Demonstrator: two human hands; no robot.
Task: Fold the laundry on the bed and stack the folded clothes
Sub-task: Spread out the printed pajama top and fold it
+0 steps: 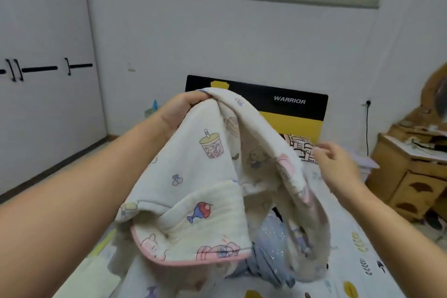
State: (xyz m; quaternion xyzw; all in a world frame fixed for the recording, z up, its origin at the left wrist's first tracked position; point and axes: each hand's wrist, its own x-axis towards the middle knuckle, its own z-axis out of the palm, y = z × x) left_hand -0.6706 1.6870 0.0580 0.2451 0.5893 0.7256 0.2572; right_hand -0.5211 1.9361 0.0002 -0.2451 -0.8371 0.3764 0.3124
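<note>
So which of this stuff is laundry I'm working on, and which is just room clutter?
Job:
- white printed garment, gripped by left hand
- right hand, open beside it
- blue sparkly garment on the bed

Lying about:
- black-and-yellow box
- wooden dresser
- wardrobe

Cream cartoon-print blanket (212, 176), pink-edged

The left hand (180, 113) holds a white blanket (212, 176) up over the bed (362, 261). The right hand (336, 164) is open just beside it.
</note>
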